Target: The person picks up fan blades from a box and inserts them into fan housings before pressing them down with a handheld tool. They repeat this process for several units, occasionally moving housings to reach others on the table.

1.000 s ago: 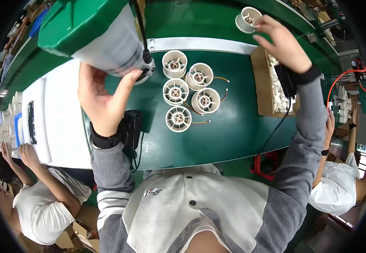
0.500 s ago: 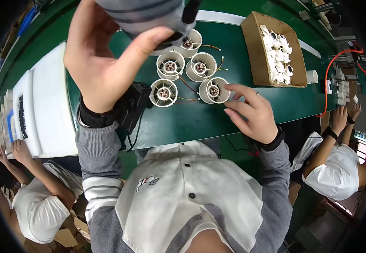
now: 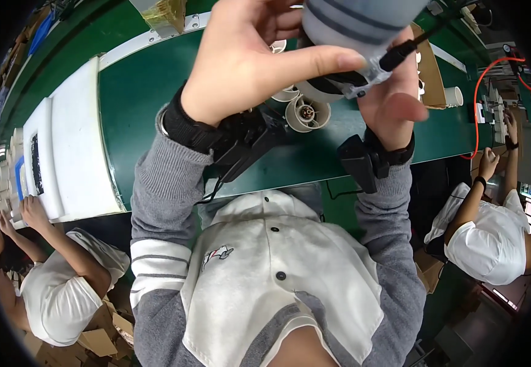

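Note:
A grey cylinder with dark bands [image 3: 363, 27] is held up close to the camera, above the table. A black plug and cable [image 3: 398, 56] come out of its taped lower end. My left hand [image 3: 253, 67] is closed round its left side, with the thumb across the front. At its right side is my right hand [image 3: 394, 104], its fingers partly hidden behind the cylinder and its thumb sticking out. Below them, on the green table, stands a white round fan housing [image 3: 307, 114] with a copper-coloured motor in the middle. More housings are mostly hidden behind my hands.
A cardboard box [image 3: 435, 73] of white fan blades stands at the right, partly covered. Beside it lies a white cup-like part [image 3: 454, 96]. White foam [image 3: 73, 140] covers the table's left end. A red hose [image 3: 477, 110] hangs at the right. Co-workers sit on both sides.
My left hand has moved right with the grey cylinder. My right hand has left the nearest fan housing and risen to the cylinder's right side. Most housings are now covered from view.

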The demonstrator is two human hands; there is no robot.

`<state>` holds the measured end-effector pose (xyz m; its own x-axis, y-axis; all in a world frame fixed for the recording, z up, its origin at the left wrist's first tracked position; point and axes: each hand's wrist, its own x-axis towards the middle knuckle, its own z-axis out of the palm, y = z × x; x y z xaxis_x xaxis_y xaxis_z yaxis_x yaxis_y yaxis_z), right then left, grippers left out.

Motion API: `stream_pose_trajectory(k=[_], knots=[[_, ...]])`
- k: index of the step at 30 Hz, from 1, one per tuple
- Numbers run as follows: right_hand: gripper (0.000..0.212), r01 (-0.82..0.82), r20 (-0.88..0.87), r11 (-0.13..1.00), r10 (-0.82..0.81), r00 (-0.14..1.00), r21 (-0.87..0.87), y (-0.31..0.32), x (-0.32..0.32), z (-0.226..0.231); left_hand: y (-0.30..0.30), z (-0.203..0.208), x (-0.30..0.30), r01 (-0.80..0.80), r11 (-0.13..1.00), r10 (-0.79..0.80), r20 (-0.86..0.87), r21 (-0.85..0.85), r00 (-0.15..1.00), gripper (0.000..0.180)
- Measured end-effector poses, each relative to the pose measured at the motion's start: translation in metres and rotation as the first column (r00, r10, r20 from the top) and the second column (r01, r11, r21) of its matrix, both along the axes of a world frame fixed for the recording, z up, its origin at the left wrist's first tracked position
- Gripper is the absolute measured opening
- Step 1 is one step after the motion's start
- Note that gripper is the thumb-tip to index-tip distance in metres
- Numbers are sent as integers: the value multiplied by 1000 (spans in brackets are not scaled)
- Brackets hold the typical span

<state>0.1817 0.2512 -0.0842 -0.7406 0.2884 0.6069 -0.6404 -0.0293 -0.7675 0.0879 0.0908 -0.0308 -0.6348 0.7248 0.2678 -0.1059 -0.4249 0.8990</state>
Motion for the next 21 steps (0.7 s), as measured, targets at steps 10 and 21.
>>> stream_pose_trajectory(k=[10, 21], knots=[[108, 50, 263, 986, -91, 960, 158, 12, 39, -41, 3, -20, 1, 185, 983, -183, -85, 16, 979, 81], [110, -32, 246, 980, -17, 969, 194, 20, 31, -54, 4, -39, -9, 213, 976, -207, -97, 55, 974, 83]])
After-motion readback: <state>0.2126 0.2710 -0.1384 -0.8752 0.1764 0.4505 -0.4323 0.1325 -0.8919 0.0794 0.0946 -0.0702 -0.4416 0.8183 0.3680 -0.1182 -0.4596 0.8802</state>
